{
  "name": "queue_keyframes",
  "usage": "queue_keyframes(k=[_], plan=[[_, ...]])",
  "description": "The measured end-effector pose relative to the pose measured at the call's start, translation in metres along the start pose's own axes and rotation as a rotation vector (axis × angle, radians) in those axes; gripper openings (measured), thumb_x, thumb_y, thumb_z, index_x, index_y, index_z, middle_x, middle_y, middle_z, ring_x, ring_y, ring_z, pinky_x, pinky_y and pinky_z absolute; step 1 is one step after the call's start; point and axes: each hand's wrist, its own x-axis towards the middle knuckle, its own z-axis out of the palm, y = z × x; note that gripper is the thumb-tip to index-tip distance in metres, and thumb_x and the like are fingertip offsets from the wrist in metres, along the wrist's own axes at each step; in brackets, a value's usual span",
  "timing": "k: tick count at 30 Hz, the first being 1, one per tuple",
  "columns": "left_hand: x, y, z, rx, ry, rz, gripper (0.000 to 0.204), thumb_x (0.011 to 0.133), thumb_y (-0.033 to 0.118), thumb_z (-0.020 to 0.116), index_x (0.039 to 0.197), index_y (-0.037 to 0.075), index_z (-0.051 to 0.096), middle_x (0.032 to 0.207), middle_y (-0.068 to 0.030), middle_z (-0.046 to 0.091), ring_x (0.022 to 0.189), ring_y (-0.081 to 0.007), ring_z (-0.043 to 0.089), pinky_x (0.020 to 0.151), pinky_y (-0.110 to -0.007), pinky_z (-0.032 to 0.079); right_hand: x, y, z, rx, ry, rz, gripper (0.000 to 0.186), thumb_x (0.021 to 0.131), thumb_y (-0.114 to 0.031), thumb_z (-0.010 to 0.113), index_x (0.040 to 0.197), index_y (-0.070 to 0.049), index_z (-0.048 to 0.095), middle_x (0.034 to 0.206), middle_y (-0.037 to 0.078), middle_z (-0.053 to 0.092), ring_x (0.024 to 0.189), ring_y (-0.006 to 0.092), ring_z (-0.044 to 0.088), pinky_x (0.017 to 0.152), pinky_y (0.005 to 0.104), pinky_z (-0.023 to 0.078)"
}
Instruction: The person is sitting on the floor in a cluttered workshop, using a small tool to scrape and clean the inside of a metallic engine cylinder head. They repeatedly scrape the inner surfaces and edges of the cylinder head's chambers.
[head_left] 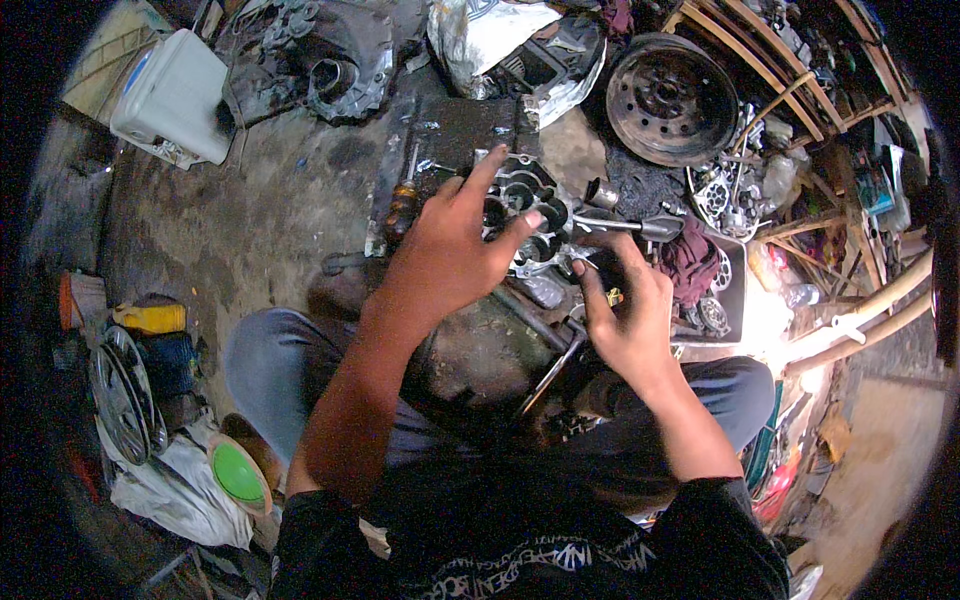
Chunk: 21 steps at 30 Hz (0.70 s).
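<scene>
A metal engine casing (530, 190) with several round openings sits in front of me on a dark, greasy board (455, 125). My left hand (455, 240) lies over the casing's left side, index finger and thumb stretched out and apart across it. By the casing's lower right corner is my right hand (635, 300), its thumb and index finger curled toward each other. Whatever is between those fingertips is too small to make out. A screwdriver with a brown handle (403, 208) lies left of the casing. Beneath the hands, a metal bar (530, 318) runs slantwise.
Right of the casing are a dark red rag (692, 262), a tray (735, 310) of metal parts and a steel wheel rim (672, 98). A larger housing (345, 75) stands at the back. To the left are a white container (175, 100) and a wheel cover (125, 400).
</scene>
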Motion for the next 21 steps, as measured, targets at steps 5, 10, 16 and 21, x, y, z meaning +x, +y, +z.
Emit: queue_keyframes(k=[5, 10, 16, 21], plan=[[0.000, 0.014, -0.029, 0.055, -0.260, -0.086, 0.120, 0.072, 0.048, 0.097, 0.167, 0.009, 0.034, 0.145, -0.0302, 0.061, 0.135, -0.0466, 0.060, 0.114, -0.052, 0.047, 0.000, 0.004, 0.001, -0.109, -0.027, -0.067, 0.029, 0.090, 0.003, 0.074, 0.117, 0.002, 0.064, 0.102, 0.027, 0.071, 0.089, 0.0462, 0.072, 0.074, 0.0474, 0.057], [-0.003, 0.010, -0.036, 0.206, -0.218, 0.007, 0.130, 0.058, 0.051, 0.100, 0.163, 0.006, 0.037, 0.145, -0.0297, 0.057, 0.138, -0.0509, 0.052, 0.118, -0.055, 0.042, 0.007, -0.005, 0.008, 0.040, 0.080, 0.002, 0.030, 0.091, 0.003, 0.071, 0.120, 0.003, 0.062, 0.100, 0.025, 0.071, 0.088, 0.0442, 0.072, 0.076, 0.0458, 0.057], [0.003, 0.007, -0.035, 0.356, -0.067, 0.141, 0.129, 0.051, 0.048, 0.102, 0.161, 0.011, 0.043, 0.156, -0.0245, 0.048, 0.142, -0.0496, 0.048, 0.123, -0.054, 0.038, 0.006, 0.001, -0.004, -0.104, -0.050, -0.035, 0.031, 0.091, 0.002, 0.072, 0.119, 0.004, 0.060, 0.096, 0.023, 0.069, 0.080, 0.0423, 0.069, 0.071, 0.0466, 0.054], [0.008, 0.002, -0.031, -0.001, -0.244, 0.154, 0.115, 0.056, 0.036, 0.101, 0.159, 0.024, 0.051, 0.161, -0.0239, 0.044, 0.145, -0.0481, 0.048, 0.122, -0.054, 0.042, 0.006, 0.000, -0.007, -0.118, -0.102, -0.092, 0.025, 0.089, 0.005, 0.072, 0.109, 0.004, 0.057, 0.092, 0.024, 0.068, 0.080, 0.0433, 0.069, 0.070, 0.0469, 0.054]])
